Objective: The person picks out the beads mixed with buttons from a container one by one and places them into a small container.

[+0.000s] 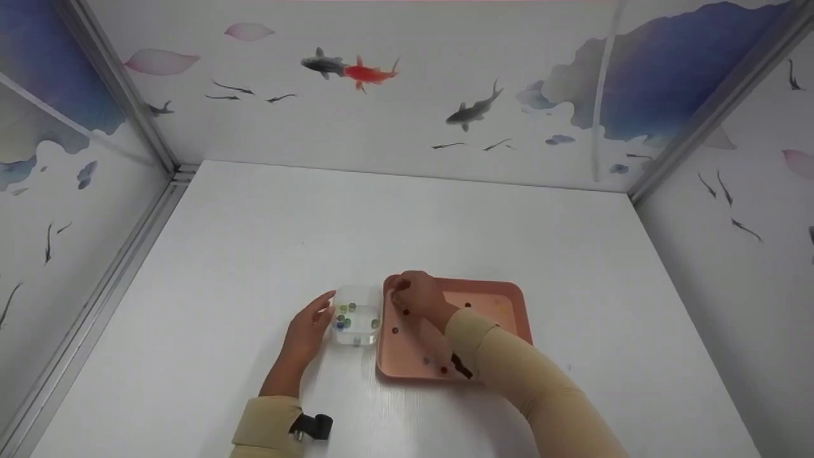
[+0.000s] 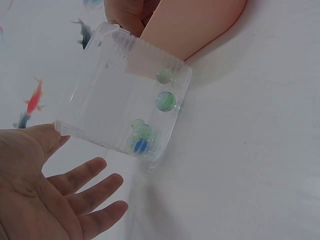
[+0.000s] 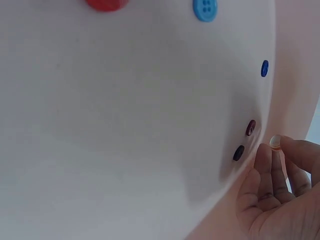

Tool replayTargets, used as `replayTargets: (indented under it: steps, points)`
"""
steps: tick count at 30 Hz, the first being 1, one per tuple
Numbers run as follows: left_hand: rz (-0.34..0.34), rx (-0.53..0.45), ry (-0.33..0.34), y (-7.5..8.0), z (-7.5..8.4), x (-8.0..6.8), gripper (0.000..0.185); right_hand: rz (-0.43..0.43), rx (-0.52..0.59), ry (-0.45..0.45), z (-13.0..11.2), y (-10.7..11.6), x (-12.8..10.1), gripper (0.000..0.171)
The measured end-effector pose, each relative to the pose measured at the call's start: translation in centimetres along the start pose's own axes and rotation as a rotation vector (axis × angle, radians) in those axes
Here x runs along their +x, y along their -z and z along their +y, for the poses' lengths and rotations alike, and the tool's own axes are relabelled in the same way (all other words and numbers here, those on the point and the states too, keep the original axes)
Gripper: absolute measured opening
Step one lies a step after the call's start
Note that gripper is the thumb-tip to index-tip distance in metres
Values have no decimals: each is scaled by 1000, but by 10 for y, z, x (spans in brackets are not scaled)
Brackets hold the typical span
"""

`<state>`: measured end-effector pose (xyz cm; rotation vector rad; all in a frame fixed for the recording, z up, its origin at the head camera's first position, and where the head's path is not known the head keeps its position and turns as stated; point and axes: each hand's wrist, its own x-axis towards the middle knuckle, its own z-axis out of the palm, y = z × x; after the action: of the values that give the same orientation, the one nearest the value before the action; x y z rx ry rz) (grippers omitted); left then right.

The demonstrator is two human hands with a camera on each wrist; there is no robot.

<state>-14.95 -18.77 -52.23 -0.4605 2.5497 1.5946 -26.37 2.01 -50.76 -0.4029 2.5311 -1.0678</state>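
Note:
A clear plastic box (image 1: 357, 315) (image 2: 125, 100) with several glass marbles (image 2: 165, 100) in it stands on the white table, right beside a pink tray (image 1: 493, 291) (image 3: 125, 125). My left hand (image 1: 310, 327) (image 2: 60, 200) rests open against the box's left side, fingers straight. My right hand (image 1: 413, 296) (image 3: 280, 185) hovers over the tray's far left corner and pinches a small clear marble (image 3: 275, 141) between its fingertips. Scattered on the tray floor lie buttons: a red one (image 3: 105, 4), a light blue one (image 3: 204, 9), a dark blue one (image 3: 264, 68) and two dark ones (image 3: 244, 140).
The white table (image 1: 254, 242) is walled on three sides by panels painted with fish. A metal frame rail (image 1: 95, 305) runs along the left edge. A small black clip (image 1: 313, 426) shows at my left sleeve.

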Motion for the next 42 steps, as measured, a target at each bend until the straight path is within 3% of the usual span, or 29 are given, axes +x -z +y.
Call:
replayTargets:
  steps: [8,17,28,42]
  points:
    - [11,-6,-10,0,0,0,43,19,2,-28,-2,5,-1,16]
    - [6,3,4,-1,1,2,44,98,2,50,-3,15,-6,14]
    - [0,6,-7,0,0,1,44,71,281,-58,-6,21,-10,14]
    - [2,-7,-19,0,0,0,43,125,355,-38,-15,30,-13,16]
